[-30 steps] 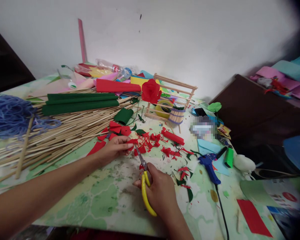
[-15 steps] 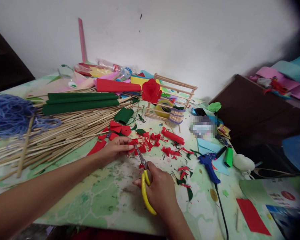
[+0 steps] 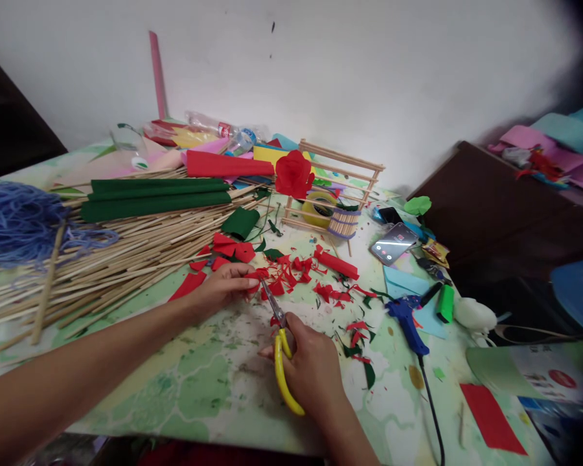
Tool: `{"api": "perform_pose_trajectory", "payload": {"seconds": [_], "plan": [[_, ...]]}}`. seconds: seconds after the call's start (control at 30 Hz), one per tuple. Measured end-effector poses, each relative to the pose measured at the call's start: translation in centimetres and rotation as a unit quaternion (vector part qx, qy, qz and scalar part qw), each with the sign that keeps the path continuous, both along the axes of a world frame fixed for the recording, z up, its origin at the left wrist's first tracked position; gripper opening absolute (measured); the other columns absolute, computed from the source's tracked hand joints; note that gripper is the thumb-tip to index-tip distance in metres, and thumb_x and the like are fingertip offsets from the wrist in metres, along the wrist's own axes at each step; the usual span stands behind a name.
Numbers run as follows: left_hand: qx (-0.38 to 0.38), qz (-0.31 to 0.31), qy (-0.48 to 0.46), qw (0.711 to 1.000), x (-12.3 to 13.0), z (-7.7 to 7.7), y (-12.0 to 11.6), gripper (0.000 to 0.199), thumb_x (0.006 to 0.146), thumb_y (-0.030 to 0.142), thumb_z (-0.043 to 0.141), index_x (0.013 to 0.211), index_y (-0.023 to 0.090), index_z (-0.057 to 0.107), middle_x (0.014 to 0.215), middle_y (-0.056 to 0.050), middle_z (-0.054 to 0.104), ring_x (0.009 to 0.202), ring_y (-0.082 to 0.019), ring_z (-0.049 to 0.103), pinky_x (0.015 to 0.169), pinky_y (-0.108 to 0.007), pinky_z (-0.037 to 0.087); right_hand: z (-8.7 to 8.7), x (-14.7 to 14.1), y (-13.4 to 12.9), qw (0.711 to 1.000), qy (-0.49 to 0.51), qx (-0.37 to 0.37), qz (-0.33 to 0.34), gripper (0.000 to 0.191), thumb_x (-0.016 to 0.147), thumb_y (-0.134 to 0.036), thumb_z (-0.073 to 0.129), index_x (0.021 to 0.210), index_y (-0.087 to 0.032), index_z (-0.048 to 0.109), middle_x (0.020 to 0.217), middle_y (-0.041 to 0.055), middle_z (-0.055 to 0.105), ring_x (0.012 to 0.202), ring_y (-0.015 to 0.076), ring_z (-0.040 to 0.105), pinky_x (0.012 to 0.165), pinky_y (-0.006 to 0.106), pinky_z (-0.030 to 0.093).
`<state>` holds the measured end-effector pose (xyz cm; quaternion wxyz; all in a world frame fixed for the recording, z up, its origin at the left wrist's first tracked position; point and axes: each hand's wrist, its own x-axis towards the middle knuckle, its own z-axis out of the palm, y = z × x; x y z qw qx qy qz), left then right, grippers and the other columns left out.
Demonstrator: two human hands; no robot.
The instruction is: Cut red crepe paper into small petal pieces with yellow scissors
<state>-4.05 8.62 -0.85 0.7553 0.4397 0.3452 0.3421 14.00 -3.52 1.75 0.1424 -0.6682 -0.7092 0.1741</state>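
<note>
My left hand (image 3: 228, 283) pinches a small piece of red paper (image 3: 257, 275) between thumb and fingers. In my right hand (image 3: 311, 362) is a pair of scissors (image 3: 282, 346) with yellow handles, its blades pointing up and left. The blade tips meet the red paper close to my left fingertips; whether they are fully closed I cannot make out. Many red scraps (image 3: 286, 278) lie just beyond the blades. A red roll (image 3: 337, 264) rests to their right, and green scraps (image 3: 352, 349) lie further right.
Thin wooden sticks (image 3: 140, 259), green paper (image 3: 155, 199) and blue yarn (image 3: 19, 220) fill the left side. A stick frame (image 3: 340, 155) with a red paper flower (image 3: 294, 175) stands at the back. On the right are a blue glue gun (image 3: 408, 320), its cord and a phone (image 3: 393, 243).
Both hands, the scissors and the red paper stay almost in place. The view has shifted very slightly. The phone's screen, blurred out before, now shows.
</note>
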Motion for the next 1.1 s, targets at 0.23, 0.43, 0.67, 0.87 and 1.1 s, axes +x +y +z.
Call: {"api": "perform_pose_trajectory", "payload": {"seconds": [0.23,0.43,0.67,0.87,1.1], "plan": [[0.012,0.015,0.008,1.000,-0.02,0.06,-0.14,0.017,0.068,0.027,0.072,0.064,0.014,0.062,0.056,0.001,0.059,0.051,-0.009,0.049,0.051,-0.020,0.037,0.22,-0.11,0.04,1.000,-0.002,-0.013,-0.008,0.024,0.084,-0.045,0.054,0.091,-0.023,0.055,0.072,-0.0003,0.068,0.063,0.0159,0.062,0.054,0.023,0.026],[0.019,-0.007,0.013,1.000,0.02,0.03,-0.11,0.017,0.067,0.027,0.072,0.062,0.014,0.062,0.054,0.000,0.059,0.050,-0.009,0.050,0.050,-0.021,0.036,0.37,-0.06,-0.05,0.999,0.032,0.001,-0.005,0.029,0.081,-0.051,0.058,0.091,-0.024,0.055,0.073,-0.0021,0.069,0.068,0.0165,0.065,0.055,0.022,0.027],[0.014,-0.027,0.016,0.999,-0.10,-0.14,-0.15,0.018,0.066,0.028,0.073,0.059,0.015,0.062,0.052,0.000,0.059,0.049,-0.009,0.049,0.049,-0.020,0.036,0.22,-0.06,-0.03,0.999,0.048,-0.010,0.000,0.028,0.081,-0.050,0.058,0.090,-0.024,0.054,0.079,-0.0022,0.070,0.068,0.0168,0.065,0.056,0.022,0.029],[0.005,-0.004,0.016,1.000,0.09,0.05,-0.18,0.013,0.064,0.027,0.075,0.063,0.015,0.069,0.055,-0.001,0.063,0.050,-0.010,0.052,0.050,-0.021,0.040,0.07,0.03,0.04,1.000,0.010,-0.008,-0.012,0.025,0.085,-0.047,0.053,0.093,-0.024,0.055,0.073,-0.0003,0.069,0.063,0.0172,0.062,0.054,0.023,0.027],[-0.054,0.084,0.011,0.995,0.63,0.13,-0.55,0.019,0.062,0.023,0.078,0.079,0.013,0.075,0.077,-0.006,0.072,0.063,-0.011,0.060,0.059,-0.018,0.047,0.28,0.49,0.39,0.994,0.068,0.023,-0.078,0.020,0.083,-0.041,0.054,0.092,-0.024,0.058,0.064,-0.0026,0.062,0.054,0.0140,0.054,0.051,0.022,0.028]]}}
